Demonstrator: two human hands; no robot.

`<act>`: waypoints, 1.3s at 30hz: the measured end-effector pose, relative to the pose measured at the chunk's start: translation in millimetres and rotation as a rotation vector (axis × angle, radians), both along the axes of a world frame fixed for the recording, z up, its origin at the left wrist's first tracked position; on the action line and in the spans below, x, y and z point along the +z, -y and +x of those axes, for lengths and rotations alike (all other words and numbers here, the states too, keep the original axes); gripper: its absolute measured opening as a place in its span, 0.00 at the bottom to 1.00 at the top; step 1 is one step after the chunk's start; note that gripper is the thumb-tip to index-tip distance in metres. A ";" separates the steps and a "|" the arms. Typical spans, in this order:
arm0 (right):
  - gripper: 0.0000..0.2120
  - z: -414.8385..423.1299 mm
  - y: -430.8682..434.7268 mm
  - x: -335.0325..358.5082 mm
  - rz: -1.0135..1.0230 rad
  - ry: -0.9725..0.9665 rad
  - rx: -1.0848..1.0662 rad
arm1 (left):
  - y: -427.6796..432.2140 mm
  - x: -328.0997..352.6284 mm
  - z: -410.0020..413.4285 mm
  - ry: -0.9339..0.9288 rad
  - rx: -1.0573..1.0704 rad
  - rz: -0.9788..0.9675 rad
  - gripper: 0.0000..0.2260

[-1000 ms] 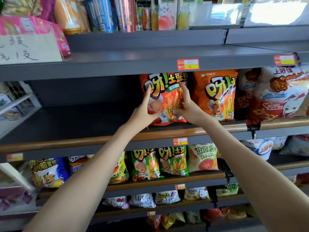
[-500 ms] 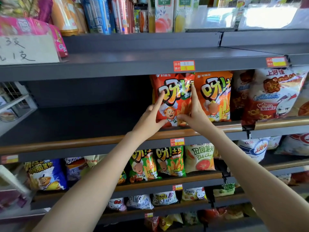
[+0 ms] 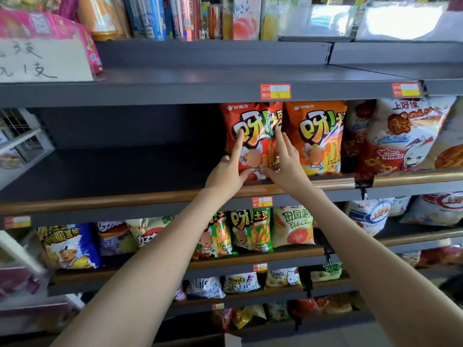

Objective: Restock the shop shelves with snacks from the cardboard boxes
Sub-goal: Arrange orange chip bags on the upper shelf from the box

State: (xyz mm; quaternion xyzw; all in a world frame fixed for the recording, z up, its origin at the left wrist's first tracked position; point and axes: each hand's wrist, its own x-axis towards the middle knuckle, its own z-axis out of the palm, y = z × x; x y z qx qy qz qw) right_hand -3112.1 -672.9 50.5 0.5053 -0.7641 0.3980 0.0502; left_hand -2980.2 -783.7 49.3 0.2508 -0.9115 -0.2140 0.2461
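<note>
A red-orange snack bag (image 3: 253,121) stands upright on the grey middle shelf (image 3: 112,171), right beside a matching orange bag (image 3: 315,136). My left hand (image 3: 229,169) touches its front with a straight index finger, thumb at the bag's lower edge. My right hand (image 3: 284,161) presses the bag's right side with straight fingers, thumb near the bottom. Neither hand curls round the bag. No cardboard box is in view.
A wooden rail (image 3: 100,200) runs along the shelf's front edge. The shelf left of the bag is bare. Red-and-white snack bags (image 3: 400,136) crowd the right. Juice cartons (image 3: 245,18) stand on the top shelf; green bags (image 3: 250,231) fill the shelf below.
The red-orange bag has shifted right and stood upright against the orange bag. Both hands have loosened from gripping its lower part to touching its front with straight fingers.
</note>
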 end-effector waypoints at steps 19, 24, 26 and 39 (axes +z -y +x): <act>0.25 184.3 4.5 -166.6 0.418 0.253 0.326 | -42.8 -257.0 299.8 0.187 0.668 0.812 0.29; 0.23 234.3 41.9 -259.2 0.708 0.263 0.543 | -97.2 -328.3 383.4 0.279 0.967 1.037 0.27; 0.24 253.5 48.6 -307.6 0.829 0.323 0.613 | -124.1 -358.2 403.2 0.256 1.089 1.143 0.26; 0.32 272.8 12.9 -655.4 1.227 0.253 0.500 | -208.6 -616.2 354.2 0.204 1.045 1.272 0.28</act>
